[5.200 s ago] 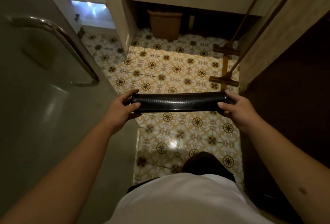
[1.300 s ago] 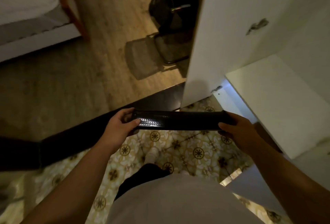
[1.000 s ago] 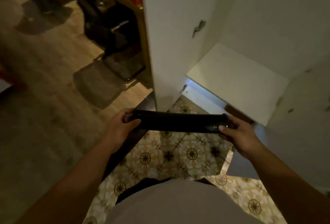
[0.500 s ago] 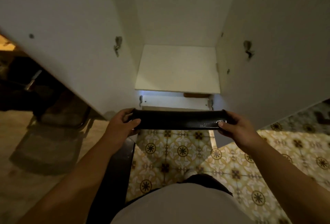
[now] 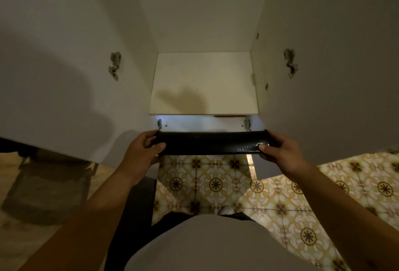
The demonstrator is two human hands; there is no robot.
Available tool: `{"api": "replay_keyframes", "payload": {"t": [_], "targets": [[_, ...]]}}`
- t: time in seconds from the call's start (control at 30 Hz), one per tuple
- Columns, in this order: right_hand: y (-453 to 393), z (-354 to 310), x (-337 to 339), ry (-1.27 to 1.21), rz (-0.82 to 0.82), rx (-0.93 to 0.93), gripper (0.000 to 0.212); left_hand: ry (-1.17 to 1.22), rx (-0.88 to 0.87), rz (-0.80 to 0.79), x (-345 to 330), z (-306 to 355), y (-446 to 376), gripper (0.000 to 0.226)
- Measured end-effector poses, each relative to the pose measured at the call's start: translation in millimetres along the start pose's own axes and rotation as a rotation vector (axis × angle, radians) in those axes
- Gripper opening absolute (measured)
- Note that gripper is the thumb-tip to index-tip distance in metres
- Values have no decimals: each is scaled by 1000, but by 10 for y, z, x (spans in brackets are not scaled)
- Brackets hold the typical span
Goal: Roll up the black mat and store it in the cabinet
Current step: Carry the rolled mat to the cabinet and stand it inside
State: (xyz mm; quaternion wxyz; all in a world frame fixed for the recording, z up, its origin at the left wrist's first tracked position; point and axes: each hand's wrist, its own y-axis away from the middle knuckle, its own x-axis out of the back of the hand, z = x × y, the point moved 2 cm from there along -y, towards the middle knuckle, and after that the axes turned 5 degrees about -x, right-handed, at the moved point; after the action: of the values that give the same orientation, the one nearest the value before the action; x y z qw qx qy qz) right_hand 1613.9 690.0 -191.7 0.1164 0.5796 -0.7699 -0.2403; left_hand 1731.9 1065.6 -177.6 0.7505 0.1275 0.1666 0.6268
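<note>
Both hands hold the rolled black mat point(image 5: 212, 143) tight, one at each end. The left hand point(image 5: 142, 154) wraps its fingers under the roll, with the thumb pressed on top. The right hand point(image 5: 278, 151) does the same at the other end, its thumb flat on the shiny skin of the roll. The roll lies level, up in the air, and it touches nothing but the hands.

A moment ago the person was turning toward the cabinet point(image 5: 64, 54), and it showed off to one side. Now the cabinet is right in front, with its two doors swung wide, and it fills more of the view. The pale shelf point(image 5: 203, 82) inside is just past the roll and a little higher. The patterned tile floor point(image 5: 216, 182) shows below the hands.

So the rolling looks done, and the walk is almost done too. What is left, I think, is to lift the roll onto the shelf and let go.
</note>
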Motion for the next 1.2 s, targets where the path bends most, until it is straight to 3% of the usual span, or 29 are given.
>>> {"api": "replay_keyframes", "payload": {"t": [0.33,0.73,0.93,1.2], "targets": [[-728,-175,-386,-10,29,-65,41,-83,26,-75,309,116,-953,32],[-2032,165,-747,-10,167,-247,45,-26,240,-3,663,-276,-2186,39],[-3016,1139,-593,16,191,-327,64,-70,311,39,694,-1332,-2944,41],[-4174,2711,-307,87,203,-348,59,-109,298,63,720,-3209,-3952,49]]}}
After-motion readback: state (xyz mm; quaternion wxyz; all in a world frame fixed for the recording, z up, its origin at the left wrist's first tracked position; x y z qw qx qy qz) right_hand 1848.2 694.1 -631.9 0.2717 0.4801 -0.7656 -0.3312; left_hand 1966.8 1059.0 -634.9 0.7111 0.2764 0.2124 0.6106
